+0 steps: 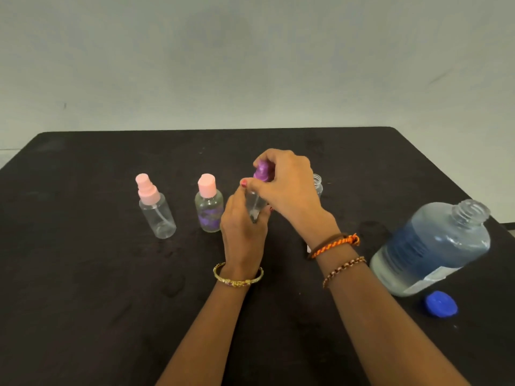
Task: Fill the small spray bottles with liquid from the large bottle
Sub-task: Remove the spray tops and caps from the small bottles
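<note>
Nearest the camera, a round blue plastic cap (441,304) lies on the black tabletop (83,274) just beside the large clear plastic bottle of bluish liquid (430,247), which stands open-necked at the right edge. Farther in, the left hand (243,232) wraps its fingers round the body of a small clear spray bottle (254,203), holding it off or just at the table; which is hard to tell, since the hand hides the base. Above it the right hand (287,188) pinches the purple spray top (263,171) with curled fingertips. Whether that top is being screwed on or off is not clear from this view, but the step in hand looks like working the sprayer at this bottle's neck. Behind the right hand stands another small clear bottle with an open neck (317,183). To the left stand a pink-topped clear spray bottle (156,207) and a pink-capped clear bottle with a purple print (209,204). Next, the neck must be fully closed or freed before any pouring from the large bottle.
</note>
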